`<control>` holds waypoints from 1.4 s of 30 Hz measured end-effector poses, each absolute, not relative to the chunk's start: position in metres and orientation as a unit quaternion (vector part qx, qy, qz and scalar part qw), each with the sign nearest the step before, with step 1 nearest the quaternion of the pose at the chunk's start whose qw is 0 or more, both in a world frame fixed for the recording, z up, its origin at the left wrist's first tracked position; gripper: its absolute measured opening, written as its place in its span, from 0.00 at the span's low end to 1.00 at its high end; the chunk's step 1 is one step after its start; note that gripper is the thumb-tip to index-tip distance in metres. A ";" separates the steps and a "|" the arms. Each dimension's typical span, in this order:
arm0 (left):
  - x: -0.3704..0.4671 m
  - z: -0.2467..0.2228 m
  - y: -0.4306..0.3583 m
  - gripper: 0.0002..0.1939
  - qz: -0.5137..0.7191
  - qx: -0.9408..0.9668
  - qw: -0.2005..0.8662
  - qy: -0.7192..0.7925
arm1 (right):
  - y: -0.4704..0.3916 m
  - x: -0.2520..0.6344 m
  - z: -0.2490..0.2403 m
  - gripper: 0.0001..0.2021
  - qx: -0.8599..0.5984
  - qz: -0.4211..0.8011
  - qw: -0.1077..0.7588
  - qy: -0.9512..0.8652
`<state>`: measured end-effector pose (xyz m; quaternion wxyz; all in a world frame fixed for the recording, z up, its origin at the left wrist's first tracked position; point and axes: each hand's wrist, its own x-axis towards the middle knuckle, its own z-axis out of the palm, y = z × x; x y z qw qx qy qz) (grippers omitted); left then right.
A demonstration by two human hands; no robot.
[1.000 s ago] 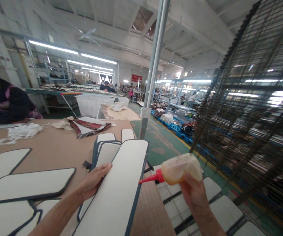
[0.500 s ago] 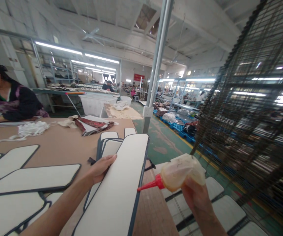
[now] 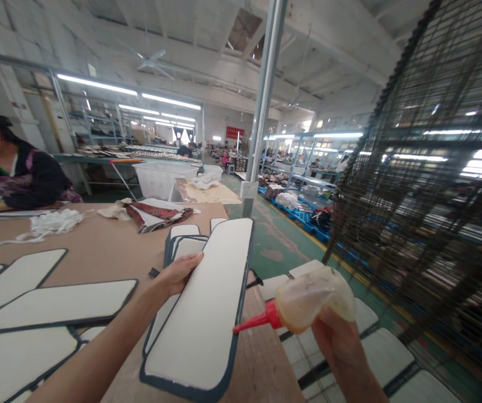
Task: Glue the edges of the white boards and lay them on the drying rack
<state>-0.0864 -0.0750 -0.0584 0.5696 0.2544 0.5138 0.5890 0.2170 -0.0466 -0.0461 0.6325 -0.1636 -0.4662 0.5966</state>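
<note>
My left hand (image 3: 181, 273) grips the left edge of a long white panel (image 3: 205, 302) with rounded corners and a dark border. The panel is tilted above a stack of similar panels (image 3: 186, 246). In my right hand (image 3: 336, 330) is a squeeze bottle (image 3: 308, 296) of yellowish liquid, lying on its side. Its red nozzle (image 3: 255, 322) points left, and the tip is at the panel's right edge. My right fingers are partly hidden behind the bottle.
More bordered panels (image 3: 60, 302) lie on the brown table (image 3: 94, 246) at left, near white strips (image 3: 54, 224) and patterned fabric (image 3: 157, 214). A person (image 3: 14, 162) sits far left. A metal post (image 3: 261, 112) and wire rack (image 3: 425, 168) stand beyond; panels (image 3: 387, 352) lie lower right.
The held panel has shifted up, and its rounded lower end now shows. My left hand has moved slightly up and right with it. The nozzle tip sits a little lower along the edge.
</note>
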 end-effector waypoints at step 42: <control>-0.066 -0.082 -0.093 0.10 0.755 0.034 0.405 0.514 | -0.104 0.267 -0.079 0.26 -0.280 0.477 0.728 -0.406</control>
